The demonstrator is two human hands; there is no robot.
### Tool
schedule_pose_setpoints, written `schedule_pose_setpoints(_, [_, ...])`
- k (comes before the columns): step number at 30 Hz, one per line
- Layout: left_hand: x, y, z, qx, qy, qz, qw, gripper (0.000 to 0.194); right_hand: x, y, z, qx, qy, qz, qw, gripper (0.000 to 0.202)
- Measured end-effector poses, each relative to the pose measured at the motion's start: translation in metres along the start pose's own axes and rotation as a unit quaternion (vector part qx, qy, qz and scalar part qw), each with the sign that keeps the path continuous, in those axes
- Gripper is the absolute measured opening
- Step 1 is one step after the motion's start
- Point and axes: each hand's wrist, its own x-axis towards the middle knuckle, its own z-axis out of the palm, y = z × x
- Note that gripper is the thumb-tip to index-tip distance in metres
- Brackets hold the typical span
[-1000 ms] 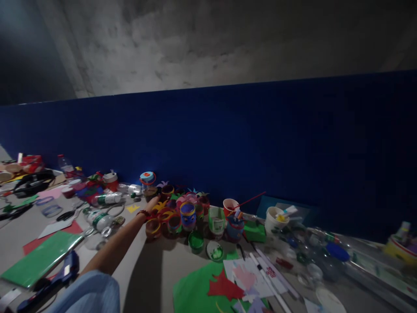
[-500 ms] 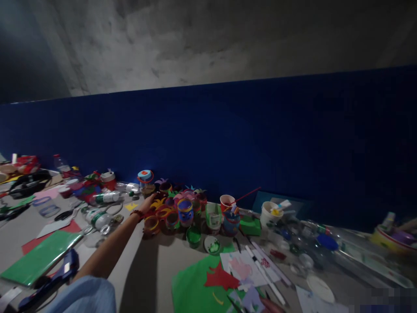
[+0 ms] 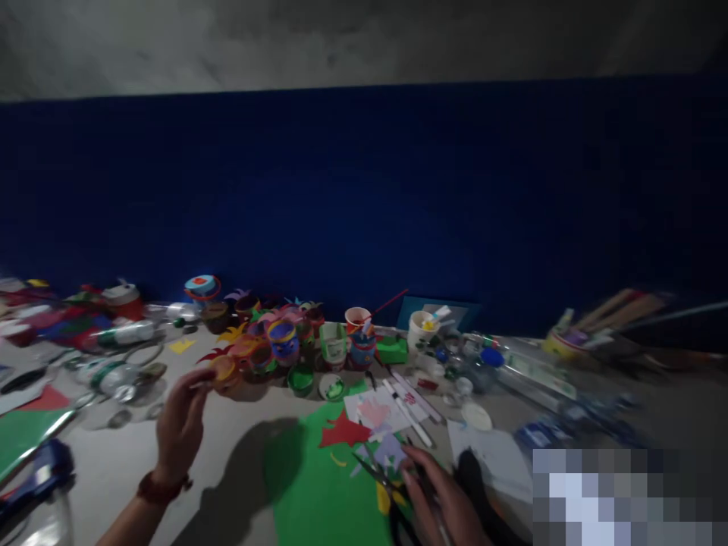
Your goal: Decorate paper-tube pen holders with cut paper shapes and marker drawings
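Observation:
My left hand (image 3: 180,421) is lifted in front of the cluster of decorated cups, thumb and fingertips drawn together. Its tips are beside an orange cup (image 3: 226,373); I cannot tell whether they touch it or pinch anything. Low in the view, my right hand (image 3: 440,493) is closed around a slender dark pen-like tool (image 3: 439,516). Left of that hand, scissors (image 3: 375,472) with dark handles lie over green paper (image 3: 324,485) and purple paper scraps (image 3: 390,449). A red paper cutout (image 3: 344,431) rests on the green sheet. A blue face cup (image 3: 283,341) stands among the petal-topped cups.
Behind the table runs a blue wall (image 3: 341,197). White markers (image 3: 406,413), a green paint pot (image 3: 301,379) and a white cup (image 3: 422,330) sit centrally. Plastic bottles (image 3: 114,379) lie at left, and a tub of brushes (image 3: 566,341) stands at right. A blue-handled tool (image 3: 48,470) is nearby.
My left hand has drawn back from the cups towards me. The view has shifted right and down, bringing more of my right hand and the scissors into sight.

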Motion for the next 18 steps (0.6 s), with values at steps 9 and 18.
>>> schedule_pose_setpoints(9, [-0.125, 0.143, 0.069, -0.254, -0.53, -0.061, 0.807, 0.031, 0.009, -0.039, 0.01, -0.161, -0.061, -0.082, 0.982, 0.047])
schedule_pose_setpoints(18, [-0.155, 0.156, 0.115, -0.379, -0.561, -0.259, 0.689, 0.045, 0.007, -0.06, 0.011, -0.196, -0.13, -0.051, 0.971, 0.088])
